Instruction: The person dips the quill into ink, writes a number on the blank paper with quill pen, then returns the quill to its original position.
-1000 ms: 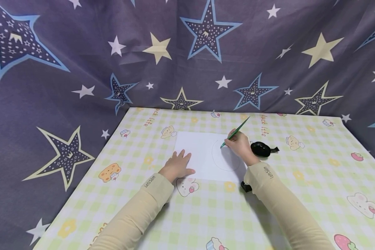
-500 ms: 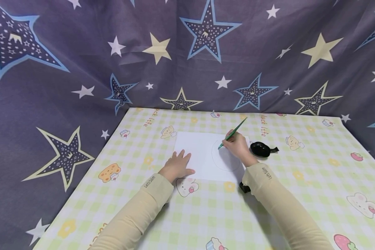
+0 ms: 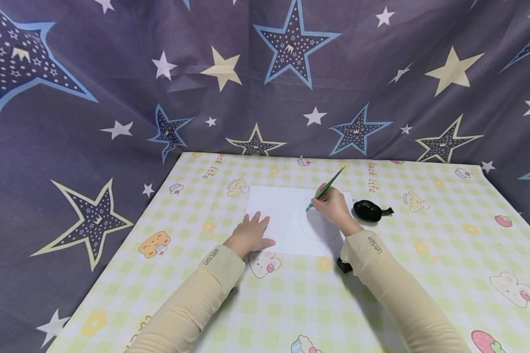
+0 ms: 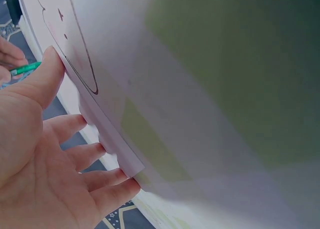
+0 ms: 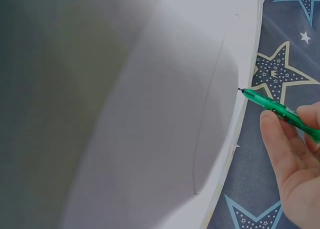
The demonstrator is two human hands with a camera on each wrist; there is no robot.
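Note:
A white sheet of paper (image 3: pixel 277 208) lies on the table, with a thin curved line like an unclosed circle on its right half. My right hand (image 3: pixel 334 207) pinches a green pen (image 3: pixel 329 185) between thumb and fingers, its shaft slanting up to the right. In the right wrist view, the dark tip of the pen (image 5: pixel 272 105) is right at the paper, close to the drawn line (image 5: pixel 202 116). My left hand (image 3: pixel 249 232) rests with spread fingers on the paper's left edge; in the left wrist view its fingertips (image 4: pixel 131 185) are along that edge.
A shiny black oval object (image 3: pixel 368 211) with a short flared tail sits just right of the paper. The checked tablecloth (image 3: pixel 446 255) has printed cartoon figures. A dark star-patterned curtain (image 3: pixel 265 98) hangs behind the table.
My right hand and the pen have shifted slightly left, with the pen tip moving left and a little down over the paper. The left hand has stayed in place.

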